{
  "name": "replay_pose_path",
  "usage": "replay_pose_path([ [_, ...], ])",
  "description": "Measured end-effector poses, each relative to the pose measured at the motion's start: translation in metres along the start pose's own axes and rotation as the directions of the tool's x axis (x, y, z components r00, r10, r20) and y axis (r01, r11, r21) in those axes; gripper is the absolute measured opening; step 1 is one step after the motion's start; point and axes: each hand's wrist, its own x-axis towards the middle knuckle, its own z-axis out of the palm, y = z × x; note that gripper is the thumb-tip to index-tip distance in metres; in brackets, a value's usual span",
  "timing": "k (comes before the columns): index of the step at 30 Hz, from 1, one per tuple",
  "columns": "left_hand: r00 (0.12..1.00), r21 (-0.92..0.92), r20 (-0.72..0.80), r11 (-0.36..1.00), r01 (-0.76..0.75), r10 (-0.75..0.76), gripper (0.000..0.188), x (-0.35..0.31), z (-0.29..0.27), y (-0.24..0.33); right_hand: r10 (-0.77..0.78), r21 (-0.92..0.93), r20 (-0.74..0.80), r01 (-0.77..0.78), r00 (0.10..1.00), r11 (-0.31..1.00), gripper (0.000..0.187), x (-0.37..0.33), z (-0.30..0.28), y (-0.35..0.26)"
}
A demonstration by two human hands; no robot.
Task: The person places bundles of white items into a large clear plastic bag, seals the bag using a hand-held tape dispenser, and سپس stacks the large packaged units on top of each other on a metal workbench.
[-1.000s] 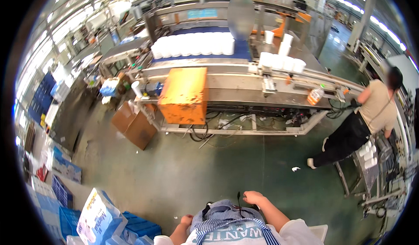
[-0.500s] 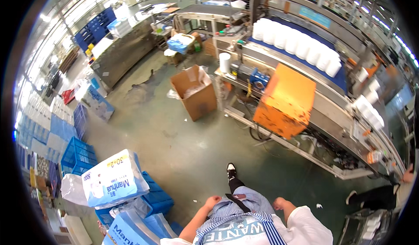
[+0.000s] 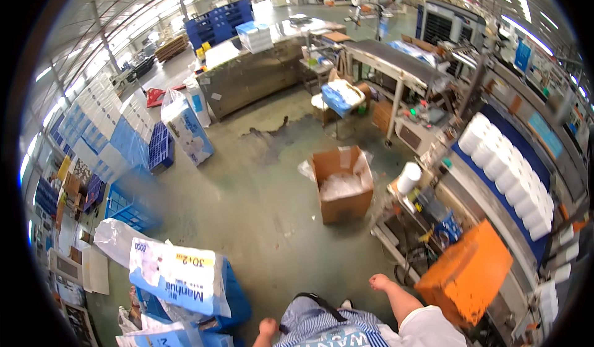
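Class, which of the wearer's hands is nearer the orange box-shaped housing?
Right. The right hand is left of the orange housing, apart from it; the left hand is much farther left.

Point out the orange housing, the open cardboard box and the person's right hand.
Orange housing [image 3: 467,266]: head view, on its broad upper face.
Open cardboard box [image 3: 346,208]: head view, on the front wall below its opening.
Right hand [image 3: 380,281]: head view, on the middle of the hand.

White short-sleeved cloth shirt [image 3: 427,327], pale-blue lettered chest print [image 3: 340,339]; blue-and-white striped cloth apron [image 3: 300,313], matching striped straps [image 3: 374,333]; narrow black band [image 3: 329,308] across apron front.
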Motion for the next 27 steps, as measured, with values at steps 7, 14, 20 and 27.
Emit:
replay_pose_path([
  [7, 0.991, 0.169, 0.129, 0.986, 0.007, -0.030, 0.020, 0.065, 0.000, 0.009, -0.114, 0.069, 0.012, 0.113, 0.993, 0.991, 0.023, 0.094, -0.065, -0.215],
  [14, 0.897, 0.444, 0.193, 0.780, -0.441, 0.398, 0.022, 0.260, -0.126, 0.071, -0.029, -0.228, 0.260, 0.091, 0.965, 0.969, 0.023, 0.166, -0.055, -0.303],
  [20, 0.998, -0.462, -0.068, 0.886, -0.046, 0.016, 0.019, 0.434, -0.271, 0.272, 0.130, -0.032, 0.111, -0.127, 0.985, 0.991, 0.021, 0.235, -0.080, -0.328],
  [27, 0.987, -0.500, -0.005, 0.854, -0.142, 0.162, 0.020, 0.521, -0.338, 0.347, 0.143, -0.133, 0.235, -0.114, 0.962, 0.985, 0.020, 0.351, -0.087, -0.420],
])
